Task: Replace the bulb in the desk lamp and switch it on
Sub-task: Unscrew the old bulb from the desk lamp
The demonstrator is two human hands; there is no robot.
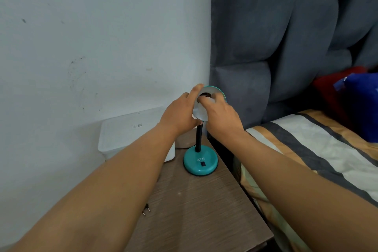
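A small desk lamp stands on the bedside table, with a teal round base [200,161], a black switch on it, and a black bendy neck [198,137]. Its shade [216,91] is tipped up so the pale inside faces me. My left hand [181,113] grips the shade's left rim, thumb under and fingers over. My right hand [219,113] reaches into the shade with fingertips at the dark socket in the middle. Whether a bulb sits under those fingers is hidden. The lamp's black plug [146,209] lies loose on the tabletop by my left forearm.
The brown wooden bedside table [200,210] stands in a corner against a white wall. A white plastic box [126,129] sits at its back left. A bed with a striped sheet [306,149] and grey padded headboard [276,37] borders the right.
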